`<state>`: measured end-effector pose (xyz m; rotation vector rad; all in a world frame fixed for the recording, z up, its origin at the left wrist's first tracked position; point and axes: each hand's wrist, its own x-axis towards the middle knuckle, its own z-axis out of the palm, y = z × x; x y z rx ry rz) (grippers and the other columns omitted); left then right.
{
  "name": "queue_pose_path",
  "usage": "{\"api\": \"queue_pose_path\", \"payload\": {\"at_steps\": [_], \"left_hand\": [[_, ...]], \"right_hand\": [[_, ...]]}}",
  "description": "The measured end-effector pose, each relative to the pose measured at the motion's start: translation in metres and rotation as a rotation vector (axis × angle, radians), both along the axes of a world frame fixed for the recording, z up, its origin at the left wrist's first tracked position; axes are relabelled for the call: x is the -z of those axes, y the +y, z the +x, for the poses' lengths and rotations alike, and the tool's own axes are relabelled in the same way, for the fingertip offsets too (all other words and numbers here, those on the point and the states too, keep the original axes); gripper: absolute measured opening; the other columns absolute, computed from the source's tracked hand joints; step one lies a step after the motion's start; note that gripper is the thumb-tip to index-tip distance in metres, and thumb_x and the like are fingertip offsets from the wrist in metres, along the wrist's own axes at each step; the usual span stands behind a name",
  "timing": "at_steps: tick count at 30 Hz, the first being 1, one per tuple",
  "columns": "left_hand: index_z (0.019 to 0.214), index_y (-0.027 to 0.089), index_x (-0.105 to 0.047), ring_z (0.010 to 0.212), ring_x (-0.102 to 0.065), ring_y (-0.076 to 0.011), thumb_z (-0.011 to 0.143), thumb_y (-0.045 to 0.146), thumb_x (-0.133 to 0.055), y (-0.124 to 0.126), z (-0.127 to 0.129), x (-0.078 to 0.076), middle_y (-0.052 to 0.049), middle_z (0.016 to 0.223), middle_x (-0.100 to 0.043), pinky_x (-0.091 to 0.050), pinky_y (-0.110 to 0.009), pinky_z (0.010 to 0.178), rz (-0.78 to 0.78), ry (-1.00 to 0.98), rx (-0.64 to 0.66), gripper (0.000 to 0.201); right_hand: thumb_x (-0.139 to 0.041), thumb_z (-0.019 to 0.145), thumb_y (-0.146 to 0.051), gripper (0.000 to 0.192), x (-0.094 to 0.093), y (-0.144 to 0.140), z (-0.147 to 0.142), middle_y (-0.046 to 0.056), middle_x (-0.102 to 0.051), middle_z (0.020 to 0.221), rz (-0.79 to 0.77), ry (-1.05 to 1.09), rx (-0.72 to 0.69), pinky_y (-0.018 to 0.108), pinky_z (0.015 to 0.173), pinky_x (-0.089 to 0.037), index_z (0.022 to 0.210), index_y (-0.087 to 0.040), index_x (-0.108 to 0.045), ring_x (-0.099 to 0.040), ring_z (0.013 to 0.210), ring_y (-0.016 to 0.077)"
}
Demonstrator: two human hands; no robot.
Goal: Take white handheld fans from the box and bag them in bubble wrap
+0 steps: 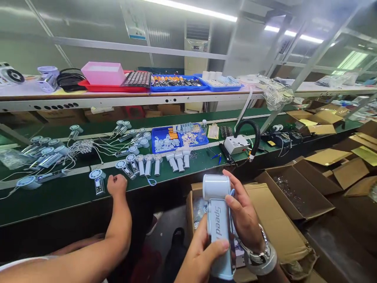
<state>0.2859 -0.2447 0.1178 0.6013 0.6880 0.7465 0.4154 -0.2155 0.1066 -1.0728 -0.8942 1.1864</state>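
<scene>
Both my hands hold one pale blue handheld fan (219, 220) marked "Speed", upright over my lap, in front of the green bench (59, 196). My left hand (200, 255) grips its handle from below, thumb across the front. My right hand (244, 216), with a metal watch on the wrist, wraps the right side, fingers at the round head. A co-worker's arm (118, 220) reaches in from the lower left, its fist (117, 184) resting on the bench edge beside a fan (98, 179) lying flat.
Several white fans (147, 163) lie in rows on the bench, many wired. A blue parts tray (176, 137) and a white box with a black hose (237, 143) sit behind. Open cartons (294, 196) stand to my right. A shelf above carries trays (176, 82).
</scene>
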Motion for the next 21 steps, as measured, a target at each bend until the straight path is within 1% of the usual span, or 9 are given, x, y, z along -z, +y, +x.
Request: {"api": "queue_pose_path", "payload": {"at_steps": [2,4,8,10,13,17,19,21], "left_hand": [[0.116,0.021,-0.051,0.061,-0.053,-0.0102,0.066,0.034,-0.07,-0.004,0.001,-0.002,-0.001,0.077,-0.056,-0.04,-0.019,0.054,-0.027,-0.005,0.012,0.055],[0.113,0.021,-0.051,0.06,-0.054,-0.0094,0.065,0.034,-0.071,-0.006,0.001,-0.002,-0.001,0.078,-0.056,-0.041,-0.018,0.053,-0.022,-0.024,0.004,0.054],[0.105,0.017,-0.052,0.059,-0.057,-0.0116,0.058,0.033,-0.076,-0.002,-0.007,0.004,-0.002,0.078,-0.058,-0.048,-0.023,0.056,-0.009,-0.041,-0.006,0.055],[0.102,0.016,-0.052,0.059,-0.06,-0.0135,0.057,0.032,-0.077,0.002,-0.017,0.005,-0.004,0.081,-0.06,-0.049,-0.025,0.056,-0.036,-0.017,-0.012,0.054],[0.102,0.015,-0.051,0.058,-0.062,-0.0154,0.057,0.032,-0.076,0.01,-0.037,0.002,-0.005,0.085,-0.062,-0.048,-0.023,0.053,-0.071,-0.009,-0.035,0.053],[0.1,0.014,-0.052,0.057,-0.063,-0.0162,0.057,0.032,-0.074,0.02,-0.061,0.0,-0.005,0.08,-0.061,-0.046,-0.022,0.05,-0.107,-0.021,-0.065,0.052],[0.099,0.014,-0.053,0.058,-0.063,-0.0165,0.057,0.031,-0.074,0.026,-0.07,0.002,-0.005,0.08,-0.061,-0.046,-0.023,0.051,-0.122,-0.018,-0.066,0.05],[0.099,0.014,-0.053,0.058,-0.063,-0.0166,0.057,0.031,-0.074,0.032,-0.078,0.005,-0.005,0.081,-0.061,-0.047,-0.023,0.052,-0.13,-0.018,-0.055,0.05]], "right_hand": [[-0.06,0.075,-0.041,0.06,-0.001,-0.003,0.002,0.003,-0.049,0.13,-0.009,0.03,-0.016,0.042,0.098,-0.041,0.13,-0.027,-0.041,-0.048,0.114,0.0266],[-0.059,0.075,-0.041,0.06,-0.002,-0.004,0.001,0.003,-0.049,0.13,-0.019,0.055,-0.033,0.042,0.098,-0.041,0.131,-0.027,-0.041,-0.049,0.113,0.0267],[-0.059,0.076,-0.042,0.06,-0.001,0.001,-0.011,0.005,-0.05,0.128,-0.022,0.027,-0.044,0.042,0.095,-0.043,0.131,-0.025,-0.043,-0.05,0.112,0.0277],[-0.058,0.077,-0.043,0.059,0.001,0.005,-0.021,0.004,-0.05,0.129,-0.06,0.022,-0.076,0.039,0.091,-0.046,0.131,-0.025,-0.042,-0.05,0.113,0.0272],[-0.056,0.078,-0.045,0.057,0.005,0.015,-0.039,0.004,-0.05,0.13,-0.113,0.018,-0.117,0.036,0.086,-0.048,0.13,-0.026,-0.042,-0.049,0.114,0.0263],[-0.053,0.08,-0.045,0.054,0.014,0.03,-0.06,0.005,-0.049,0.131,-0.122,0.041,-0.145,0.038,0.096,-0.042,0.128,-0.023,-0.045,-0.045,0.12,0.026],[-0.053,0.08,-0.045,0.052,0.019,0.037,-0.068,0.004,-0.049,0.131,-0.123,0.044,-0.153,0.039,0.1,-0.038,0.127,-0.024,-0.046,-0.042,0.122,0.0251],[-0.054,0.08,-0.045,0.051,0.023,0.043,-0.073,0.003,-0.05,0.13,-0.129,0.041,-0.152,0.039,0.101,-0.036,0.126,-0.025,-0.047,-0.042,0.122,0.0251]]}}
